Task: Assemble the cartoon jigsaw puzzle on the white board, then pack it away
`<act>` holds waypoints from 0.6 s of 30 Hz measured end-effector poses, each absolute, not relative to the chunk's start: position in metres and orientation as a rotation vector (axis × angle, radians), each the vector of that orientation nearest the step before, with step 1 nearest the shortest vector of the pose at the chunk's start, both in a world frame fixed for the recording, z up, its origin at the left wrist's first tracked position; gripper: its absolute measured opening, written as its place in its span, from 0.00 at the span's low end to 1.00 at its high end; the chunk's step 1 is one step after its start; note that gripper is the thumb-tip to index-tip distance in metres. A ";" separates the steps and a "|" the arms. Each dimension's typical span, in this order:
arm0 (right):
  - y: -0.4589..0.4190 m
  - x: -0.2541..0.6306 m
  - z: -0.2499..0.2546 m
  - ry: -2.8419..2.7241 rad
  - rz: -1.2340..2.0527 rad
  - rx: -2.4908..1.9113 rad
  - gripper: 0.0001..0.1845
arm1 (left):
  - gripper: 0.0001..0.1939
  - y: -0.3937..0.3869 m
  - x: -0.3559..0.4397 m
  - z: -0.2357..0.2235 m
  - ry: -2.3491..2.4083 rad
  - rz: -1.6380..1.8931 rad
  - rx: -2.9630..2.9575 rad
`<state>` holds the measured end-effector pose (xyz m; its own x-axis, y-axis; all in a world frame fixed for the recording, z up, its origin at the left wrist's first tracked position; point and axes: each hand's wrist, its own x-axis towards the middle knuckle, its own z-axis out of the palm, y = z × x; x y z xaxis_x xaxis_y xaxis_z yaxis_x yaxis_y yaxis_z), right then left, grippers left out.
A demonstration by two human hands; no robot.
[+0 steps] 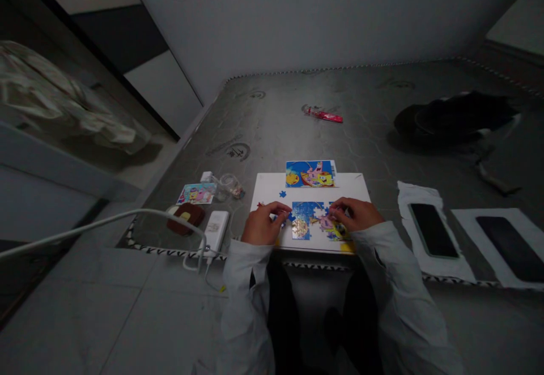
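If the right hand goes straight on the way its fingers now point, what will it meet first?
The right hand would first meet the partly built cartoon jigsaw puzzle under its fingertips; further on, probably the left hand, though depth is unclear.

- A loose, long-sleeved top in pale grey-white, softly creased along its length, sits just below the white board (352, 185).
- Its left sleeve (246, 284) lies left of the board's lower edge, and its right sleeve (403, 284) lies to the right.
- Each sleeve narrows to a plain cuff, near the board, next to the bare left hand (263, 223) and right hand (356, 214).
- Near-black trousers (361, 318) show below the board, between the sleeves; their details are too dim to tell.
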<state>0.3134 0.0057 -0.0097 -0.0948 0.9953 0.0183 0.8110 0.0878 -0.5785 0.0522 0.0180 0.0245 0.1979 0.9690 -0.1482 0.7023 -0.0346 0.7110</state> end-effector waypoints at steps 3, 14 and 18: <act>0.005 0.321 -0.012 -1.947 0.585 -1.800 0.14 | 0.11 0.018 0.051 0.023 1.579 0.490 1.795; 0.002 0.351 -0.018 -1.888 0.466 -1.934 0.13 | 0.13 0.019 0.053 0.019 1.574 0.441 1.831; 0.003 0.339 -0.010 -1.912 0.547 -1.921 0.13 | 0.12 0.022 0.053 0.013 1.507 0.435 1.855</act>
